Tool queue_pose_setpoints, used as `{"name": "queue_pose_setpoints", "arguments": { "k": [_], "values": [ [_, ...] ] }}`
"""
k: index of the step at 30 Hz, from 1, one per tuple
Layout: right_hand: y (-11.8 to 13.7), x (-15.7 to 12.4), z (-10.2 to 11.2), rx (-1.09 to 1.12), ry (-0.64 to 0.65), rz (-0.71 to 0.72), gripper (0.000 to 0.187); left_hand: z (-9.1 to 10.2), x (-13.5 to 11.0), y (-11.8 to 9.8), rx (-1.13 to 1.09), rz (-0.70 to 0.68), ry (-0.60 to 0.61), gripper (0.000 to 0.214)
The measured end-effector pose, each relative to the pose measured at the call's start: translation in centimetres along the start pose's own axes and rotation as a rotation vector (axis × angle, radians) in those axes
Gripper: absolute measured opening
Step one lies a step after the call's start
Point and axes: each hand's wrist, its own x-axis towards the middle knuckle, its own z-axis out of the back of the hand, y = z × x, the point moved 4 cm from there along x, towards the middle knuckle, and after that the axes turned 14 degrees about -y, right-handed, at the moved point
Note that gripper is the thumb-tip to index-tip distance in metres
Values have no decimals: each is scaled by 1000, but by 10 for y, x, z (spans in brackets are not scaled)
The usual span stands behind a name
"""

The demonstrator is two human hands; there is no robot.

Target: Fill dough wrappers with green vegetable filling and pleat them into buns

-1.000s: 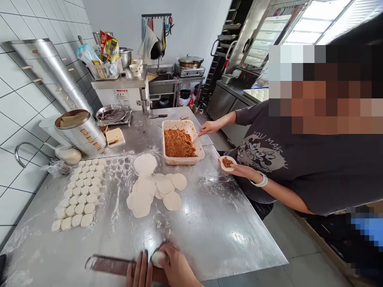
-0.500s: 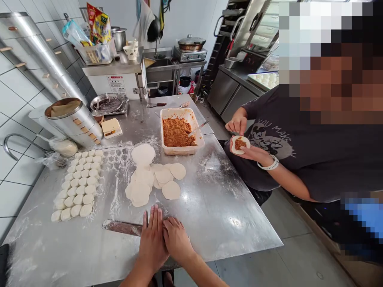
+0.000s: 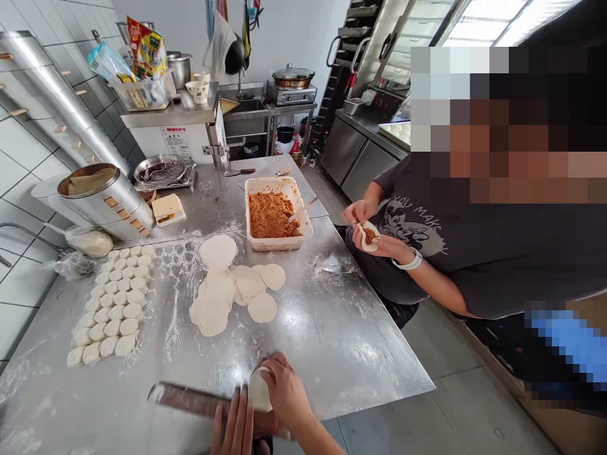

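My left hand (image 3: pixel 233 424) lies flat with straight fingers on a brown rolling pin (image 3: pixel 190 399), which is blurred along its length. My right hand (image 3: pixel 290 393) pinches the edge of a round dough wrapper (image 3: pixel 260 388), and its fingertips are partly hidden. The wrapper lies against the far side of the pin, on the steel table (image 3: pixel 327 354). Ahead of my hands, rolled wrappers (image 3: pixel 213 309) overlap in a loose pile. Rows of small dough pieces (image 3: pixel 112 313) stand at the left.
A white tub of reddish-brown filling (image 3: pixel 275 215) and a dish of flour (image 3: pixel 217 251) stand beyond the wrappers. At the right, a co-worker's hands (image 3: pixel 374 240) hold a filled wrapper. A metal steamer (image 3: pixel 102 202) stands at the back left.
My right hand has lifted off the pin and now grips the wrapper's edge, bringing the wrapper into sight. My left hand and the pin have come nearer to me.
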Motion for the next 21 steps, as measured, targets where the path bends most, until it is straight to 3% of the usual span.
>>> {"name": "queue_pose_setpoints", "arguments": {
  "k": [2,3,6,8,9,12,13,14,17,19,21],
  "values": [
    [-9,-11,4,54,-48,-82,36,5,-10,-4,31,-7,-94,92],
    [-11,-15,5,85,-63,-96,37,1,-9,-4,17,6,-75,90],
    [-8,-9,6,75,-52,-23,30,-24,12,0,-97,71,178,90],
    [-7,0,7,20,-28,9,20,-31,16,-1,-109,84,224,94],
    [-9,2,9,4,-24,2,20,-29,11,-4,-106,56,185,95],
    [-20,-6,16,22,-48,-79,31,-7,-13,-14,-3,-16,-231,97],
    [-23,-10,18,46,-55,-101,34,-7,-15,-16,9,-22,-241,98],
    [-25,-13,18,69,-59,-110,35,-11,-10,-16,-7,-14,-179,97],
    [-21,-6,18,66,-55,-61,33,-37,28,-10,-131,67,180,93],
    [-17,3,19,24,-54,-34,26,-45,42,-7,-136,114,250,93],
    [-20,3,22,3,-60,-60,23,-41,28,-13,-149,61,215,97]
  ]
}}
